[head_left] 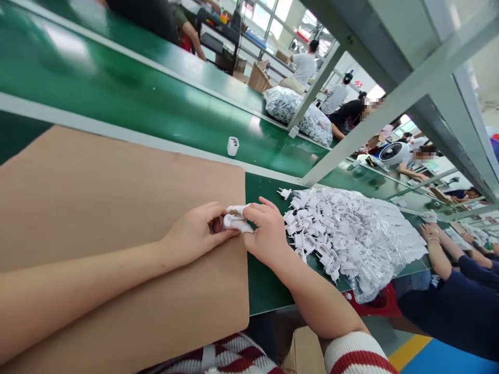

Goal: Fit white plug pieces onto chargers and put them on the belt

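Both hands meet over the right edge of a brown cardboard sheet (128, 208). My left hand (197, 226) pinches a small, smooth white piece (237, 222) between thumb and fingers. From the other side, my right hand (267, 228) grips the same piece, its fingers curled and one fingertip pointing up. Fingers cover much of the piece, so its exact kind cannot be made out. Just right of my right hand lies a heap of white plug adapters (312, 226) with metal pins, partly spilling from a clear plastic bag (366, 244).
One white plastic housing (233, 146) stands on the green conveyor belt (175, 111) beyond the cardboard. A metal post (335, 145) rises behind the heap. Another filled clear bag (298, 114) lies across the belt. A co-worker's arm (440, 249) reaches in at right, above a red stool (376, 304).
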The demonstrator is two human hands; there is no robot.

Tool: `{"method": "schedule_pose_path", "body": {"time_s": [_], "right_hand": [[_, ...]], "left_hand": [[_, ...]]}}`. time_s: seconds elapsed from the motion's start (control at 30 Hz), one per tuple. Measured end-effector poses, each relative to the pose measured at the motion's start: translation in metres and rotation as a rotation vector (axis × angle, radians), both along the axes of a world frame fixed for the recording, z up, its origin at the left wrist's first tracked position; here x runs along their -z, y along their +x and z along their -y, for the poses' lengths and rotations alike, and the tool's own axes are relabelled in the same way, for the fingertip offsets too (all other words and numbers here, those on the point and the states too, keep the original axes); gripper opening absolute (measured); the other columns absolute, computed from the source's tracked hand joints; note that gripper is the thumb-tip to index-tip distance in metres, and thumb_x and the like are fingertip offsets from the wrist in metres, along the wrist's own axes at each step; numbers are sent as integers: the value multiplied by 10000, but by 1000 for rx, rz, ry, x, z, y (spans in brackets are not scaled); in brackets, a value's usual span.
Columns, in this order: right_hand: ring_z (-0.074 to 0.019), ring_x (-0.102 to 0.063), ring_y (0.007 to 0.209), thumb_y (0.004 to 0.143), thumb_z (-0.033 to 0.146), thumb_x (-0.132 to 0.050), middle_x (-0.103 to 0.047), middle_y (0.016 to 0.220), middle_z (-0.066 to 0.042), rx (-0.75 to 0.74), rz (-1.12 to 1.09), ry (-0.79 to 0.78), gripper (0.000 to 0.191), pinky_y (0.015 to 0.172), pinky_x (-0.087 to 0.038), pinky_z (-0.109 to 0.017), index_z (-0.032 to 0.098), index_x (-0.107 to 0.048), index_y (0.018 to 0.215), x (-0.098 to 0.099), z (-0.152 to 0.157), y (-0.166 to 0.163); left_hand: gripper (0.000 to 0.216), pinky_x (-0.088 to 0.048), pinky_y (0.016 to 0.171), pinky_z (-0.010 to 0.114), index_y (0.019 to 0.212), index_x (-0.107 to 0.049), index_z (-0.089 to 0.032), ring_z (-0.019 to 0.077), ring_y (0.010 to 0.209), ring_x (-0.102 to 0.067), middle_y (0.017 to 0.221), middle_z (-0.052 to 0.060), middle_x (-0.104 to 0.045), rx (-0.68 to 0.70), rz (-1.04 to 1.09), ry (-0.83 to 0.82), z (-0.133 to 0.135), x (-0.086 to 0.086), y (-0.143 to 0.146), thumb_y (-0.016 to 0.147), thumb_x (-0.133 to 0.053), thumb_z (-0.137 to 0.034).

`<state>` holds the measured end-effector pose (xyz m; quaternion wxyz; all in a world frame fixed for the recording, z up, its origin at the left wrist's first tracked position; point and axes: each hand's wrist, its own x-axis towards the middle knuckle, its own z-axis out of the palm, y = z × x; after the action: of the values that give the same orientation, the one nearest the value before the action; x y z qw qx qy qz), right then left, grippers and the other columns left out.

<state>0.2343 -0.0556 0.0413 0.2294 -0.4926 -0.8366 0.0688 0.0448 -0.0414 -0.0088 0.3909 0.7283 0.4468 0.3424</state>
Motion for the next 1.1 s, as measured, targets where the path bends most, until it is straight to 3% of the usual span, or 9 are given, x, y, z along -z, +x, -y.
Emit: {"method": "schedule_pose_path", "body": {"time_s": [0.17,0.33,0.43,0.57,0.7,0.8,0.9,1.0,1.1], "right_hand": [[-225,-680,1150,868,164,-611,-735,1223,-92,58,-138,-123,456,1144,-455,-422,201,-621,1322,-4,-17,22],[-421,-356,1533,981,182,-541,-394,1605,-321,419,189,-112,572,1207,-343,-564,44,-473,1532,1,-37,49],[-462,-345,1533,956,126,-557,-410,1583,-350,517,320,-224,587,1194,-355,-573,3,-469,1522,8,-45,59],[-407,-620,1284,888,17,-544,-481,1522,-306,525,318,-234,521,982,-545,-493,88,-606,1400,7,-49,68],[-305,-691,1060,855,-27,-525,-569,1308,-204,504,300,-203,513,798,-582,-375,150,-671,1313,2,-48,69],[-249,-677,963,830,-22,-551,-541,1238,-172,496,284,-189,439,779,-565,-345,133,-705,1210,1,-47,66],[-234,-662,979,813,5,-593,-511,1276,-171,495,234,-165,401,814,-557,-339,122,-695,1184,2,-45,62],[-262,-648,1068,786,13,-602,-544,1306,-168,460,170,-148,438,867,-545,-363,139,-655,1202,2,-44,60],[-262,-653,1037,739,40,-616,-663,1119,-94,441,-28,-162,439,874,-542,-394,181,-610,1155,0,-43,57]], "left_hand": [[534,-509,636,303,1199,-687,-234,195,712,-615,876,23,-710,19,-1,-86,-18,-7,-3,844,-710,-631],[500,-512,768,327,1171,-696,-233,230,837,-660,994,42,-738,-349,-153,7,-101,-22,-24,776,-773,-530],[453,-493,864,355,1170,-674,-205,257,929,-654,1060,60,-735,-540,-214,53,-161,-23,-44,780,-754,-421],[414,-478,888,363,1129,-670,-193,285,1024,-634,1107,69,-727,-701,-318,56,-213,-18,-68,772,-738,-391],[488,-449,990,462,1183,-642,-155,377,1184,-567,1217,144,-691,-767,-356,38,-223,-14,-73,749,-752,-349],[570,-334,1129,560,1318,-553,-149,439,1391,-392,1420,209,-561,-863,-342,285,-213,-12,-60,828,-712,-393],[637,-309,1158,547,1315,-546,-142,436,1388,-394,1421,220,-544,-793,-347,465,-206,-9,-39,841,-724,-530],[754,-355,1106,558,1258,-590,-76,478,1316,-443,1286,270,-608,-756,-432,246,-209,-10,-21,732,-808,-570],[525,-408,1048,541,1175,-671,-72,469,1249,-493,1119,250,-673,-700,-452,123,-208,-15,-11,810,-714,-447]]}}
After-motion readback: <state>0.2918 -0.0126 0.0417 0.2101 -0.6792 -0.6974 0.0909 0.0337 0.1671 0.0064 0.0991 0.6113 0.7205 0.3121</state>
